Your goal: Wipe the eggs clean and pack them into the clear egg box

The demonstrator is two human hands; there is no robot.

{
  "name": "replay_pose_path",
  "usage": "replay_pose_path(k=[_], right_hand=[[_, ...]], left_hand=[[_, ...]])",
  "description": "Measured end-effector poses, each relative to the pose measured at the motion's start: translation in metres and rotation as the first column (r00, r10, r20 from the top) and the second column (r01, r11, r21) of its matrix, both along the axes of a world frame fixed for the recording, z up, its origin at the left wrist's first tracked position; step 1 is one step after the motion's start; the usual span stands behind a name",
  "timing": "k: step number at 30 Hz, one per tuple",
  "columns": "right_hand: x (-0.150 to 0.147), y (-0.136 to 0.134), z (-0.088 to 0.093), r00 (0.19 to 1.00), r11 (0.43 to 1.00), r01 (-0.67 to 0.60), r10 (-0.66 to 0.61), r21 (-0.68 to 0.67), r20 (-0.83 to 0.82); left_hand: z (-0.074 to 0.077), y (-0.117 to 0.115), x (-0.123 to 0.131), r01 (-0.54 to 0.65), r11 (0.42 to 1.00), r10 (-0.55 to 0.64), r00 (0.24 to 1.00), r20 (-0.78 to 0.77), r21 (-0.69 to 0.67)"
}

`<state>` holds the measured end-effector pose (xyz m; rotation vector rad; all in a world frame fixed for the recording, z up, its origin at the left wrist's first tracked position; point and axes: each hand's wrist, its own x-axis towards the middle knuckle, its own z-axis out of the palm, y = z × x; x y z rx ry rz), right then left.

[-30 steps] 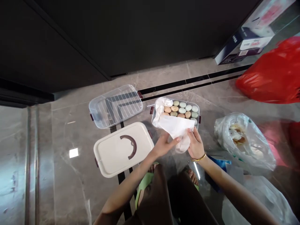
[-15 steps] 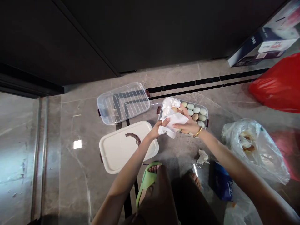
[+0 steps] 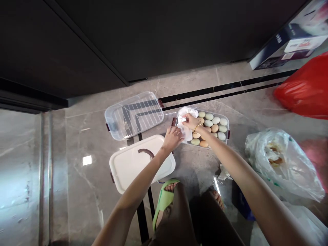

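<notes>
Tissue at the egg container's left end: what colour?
White; the tissue shows best in the head view.
</notes>
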<state>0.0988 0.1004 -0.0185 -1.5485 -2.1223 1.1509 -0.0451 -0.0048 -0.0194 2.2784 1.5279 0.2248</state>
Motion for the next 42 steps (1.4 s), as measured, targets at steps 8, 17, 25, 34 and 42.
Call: replay_pose_path(k=[8, 17, 25, 34, 42], right_hand=[[0.026, 0.006, 0.011, 0.819, 0.820, -0.523, 0.407, 0.234, 0.405], [0.034, -0.011, 0.002, 0.842, 0.832, -0.504, 0.413, 0.234, 0.346], [0.034, -0.033, -0.005, 0.842, 0.821, -0.493, 0.366, 0.289, 0.395], [0.018, -0.040, 0.000, 0.912, 0.912, -0.333, 0.247, 0.238, 0.328], [0.011, -0.145, 0.003, 0.984, 0.983, 0.024, -0.055, -0.182, -0.169]], left_hand=[[0.001, 0.024, 0.001, 0.105, 0.990, -0.089, 0.982, -0.164, 0.089], [-0.006, 0.032, 0.008, 0.186, 0.982, -0.185, 0.977, -0.108, 0.005], [-0.002, 0.030, -0.002, 0.203, 0.978, -0.199, 0.977, -0.077, 0.045], [-0.004, 0.041, 0.012, 0.161, 0.983, -0.176, 0.963, -0.203, -0.092], [0.057, -0.085, -0.083, -0.637, 0.757, 0.619, 0.770, 0.155, 0.141]])
